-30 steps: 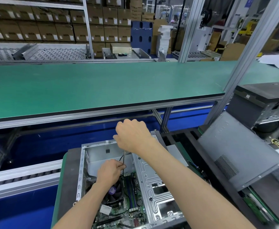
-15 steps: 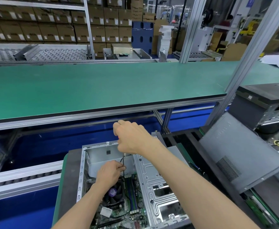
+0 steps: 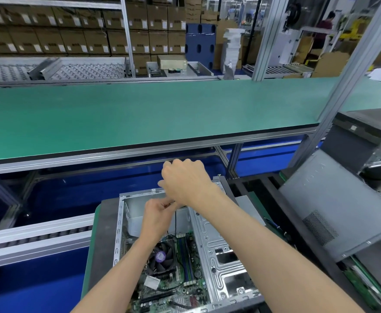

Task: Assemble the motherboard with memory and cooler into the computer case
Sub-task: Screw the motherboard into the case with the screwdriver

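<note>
Motherboard (image 3: 171, 281): it lies flat inside your open case (image 3: 221, 263), cooler (image 3: 161, 259) fan up, memory (image 3: 185, 256) sticks just right of it
Left hand (image 3: 159, 216): your fingers pinch a thin black cable (image 3: 175, 224) that hangs down to the board
Right hand (image 3: 186, 181): above the case's far wall, fingers curled; whether they hold anything, I cannot tell
Beyond: green bench (image 3: 139, 114), then stacked cartons (image 3: 72, 39)

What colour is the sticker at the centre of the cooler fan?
Purple, on the cooler fan; head view.

bench top (image 3: 139, 114) green | case (image 3: 218, 245) silver | motherboard (image 3: 173, 290) green | fan label (image 3: 160, 256) purple
</note>
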`<state>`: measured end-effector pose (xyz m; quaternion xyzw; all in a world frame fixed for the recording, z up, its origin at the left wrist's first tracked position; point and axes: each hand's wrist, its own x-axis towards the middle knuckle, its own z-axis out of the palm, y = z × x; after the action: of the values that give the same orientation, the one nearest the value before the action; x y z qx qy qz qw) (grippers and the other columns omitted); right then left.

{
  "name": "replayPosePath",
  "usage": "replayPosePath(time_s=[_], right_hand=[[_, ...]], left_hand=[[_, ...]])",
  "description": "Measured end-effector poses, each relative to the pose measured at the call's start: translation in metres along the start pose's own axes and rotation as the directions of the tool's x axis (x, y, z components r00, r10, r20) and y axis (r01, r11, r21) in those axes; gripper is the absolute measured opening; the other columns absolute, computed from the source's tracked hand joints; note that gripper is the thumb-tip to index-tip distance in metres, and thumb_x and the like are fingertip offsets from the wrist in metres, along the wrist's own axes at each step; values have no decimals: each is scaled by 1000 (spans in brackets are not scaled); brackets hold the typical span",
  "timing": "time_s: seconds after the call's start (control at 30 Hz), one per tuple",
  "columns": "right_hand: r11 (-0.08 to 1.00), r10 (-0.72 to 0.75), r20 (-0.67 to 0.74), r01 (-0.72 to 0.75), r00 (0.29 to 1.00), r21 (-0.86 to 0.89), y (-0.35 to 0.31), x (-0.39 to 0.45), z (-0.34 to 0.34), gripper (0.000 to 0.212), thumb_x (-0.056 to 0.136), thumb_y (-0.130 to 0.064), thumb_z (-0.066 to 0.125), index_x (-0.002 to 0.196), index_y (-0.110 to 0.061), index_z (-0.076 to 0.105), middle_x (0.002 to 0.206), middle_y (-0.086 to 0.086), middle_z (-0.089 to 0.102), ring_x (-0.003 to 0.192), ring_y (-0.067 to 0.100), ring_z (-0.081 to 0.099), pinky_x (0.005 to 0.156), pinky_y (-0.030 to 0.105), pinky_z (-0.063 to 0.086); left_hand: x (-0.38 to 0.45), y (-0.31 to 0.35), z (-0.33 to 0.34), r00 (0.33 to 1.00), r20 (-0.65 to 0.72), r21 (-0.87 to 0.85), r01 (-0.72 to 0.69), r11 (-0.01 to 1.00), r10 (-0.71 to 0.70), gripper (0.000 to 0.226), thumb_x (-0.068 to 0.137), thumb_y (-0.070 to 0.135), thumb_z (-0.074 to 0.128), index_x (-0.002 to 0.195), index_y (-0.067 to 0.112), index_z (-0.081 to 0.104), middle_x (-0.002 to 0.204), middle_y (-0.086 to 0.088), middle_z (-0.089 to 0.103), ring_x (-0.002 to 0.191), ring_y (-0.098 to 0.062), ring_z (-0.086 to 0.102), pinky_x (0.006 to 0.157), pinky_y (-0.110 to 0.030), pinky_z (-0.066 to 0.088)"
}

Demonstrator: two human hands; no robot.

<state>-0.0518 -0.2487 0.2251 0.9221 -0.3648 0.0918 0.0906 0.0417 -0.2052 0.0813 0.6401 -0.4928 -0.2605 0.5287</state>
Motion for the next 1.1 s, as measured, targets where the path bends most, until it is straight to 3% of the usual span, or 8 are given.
replayPosePath(time_s=[0.13, 0.27, 0.43, 0.53, 0.63, 0.77, 0.97, 1.1], right_hand=[[976, -79, 121, 52, 990, 212, 5, 2, -7, 24, 81, -26, 62, 94, -12, 47, 90, 1, 43, 73, 26, 44, 56, 32, 25], [1000, 0, -12, 0, 1000, 12, 1, -2, -2, 17, 98, -29, 53, 97, -12, 53, 87, 4, 53, 83, 31, 59, 61, 36, 29], [984, -63, 96, 46, 993, 173, 3, -1, -8, 19, 87, -23, 58, 97, -11, 46, 91, 2, 43, 78, 26, 46, 58, 34, 28], [988, -60, 55, 51, 997, 146, -1, -4, -6, 14, 91, -19, 56, 100, -10, 51, 94, 5, 52, 77, 29, 49, 59, 35, 29], [1000, -7, -39, 6, 999, -21, -7, -5, -1, 17, 100, -29, 51, 93, -14, 49, 74, 0, 41, 70, 27, 49, 56, 34, 25], [980, -76, 83, 59, 994, 188, -4, -2, -7, 20, 84, -18, 59, 94, -12, 44, 88, 1, 43, 71, 25, 44, 52, 29, 23], [1000, -10, 10, 10, 1000, 0, -9, -4, -5, 20, 95, -26, 56, 88, -16, 41, 80, 1, 40, 73, 28, 46, 62, 36, 30], [976, -64, 143, 32, 988, 216, -1, -1, -11, 23, 78, -15, 61, 96, -11, 47, 89, 2, 45, 74, 26, 43, 61, 36, 33]], left_hand=[[7, -7, -7, 1000, 22, 42, 17, 999, -18, 39, 82, 36, 79, 52, 15, 65, 45, 12, 35, 49, -9, 20, 46, -24, 20], [6, -4, -10, 993, 116, 51, 21, 998, -27, 5, 86, 31, 76, 84, 34, 80, 67, 20, 72, 52, 9, 50, 54, -9, 36], [4, -13, -8, 990, 111, 130, 75, 989, -90, 14, 88, 27, 75, 83, 15, 81, 65, 0, 65, 63, -12, 47, 63, -42, 47], [3, -18, -8, 989, 117, 162, 69, 984, -89, 16, 88, 22, 75, 86, 8, 80, 72, 12, 68, 66, -2, 55, 73, -32, 51], [0, -21, -8, 992, 98, 185, 63, 981, -83, 12, 88, 20, 75, 94, 12, 81, 77, 32, 69, 60, 15, 58, 59, -7, 42], [1, -27, -9, 988, 114, 222, 77, 972, -104, 25, 88, 25, 75, 75, 5, 77, 68, 12, 64, 63, -4, 50, 70, -33, 48], [3, -34, -9, 977, 146, 231, 118, 966, -154, 9, 87, 25, 75, 87, 19, 82, 94, 16, 72, 79, 19, 59, 77, -18, 48], [5, -35, -8, 970, 141, 246, 161, 956, -200, 10, 88, 28, 75, 88, 20, 81, 89, 10, 74, 75, 1, 62, 80, -28, 53]])
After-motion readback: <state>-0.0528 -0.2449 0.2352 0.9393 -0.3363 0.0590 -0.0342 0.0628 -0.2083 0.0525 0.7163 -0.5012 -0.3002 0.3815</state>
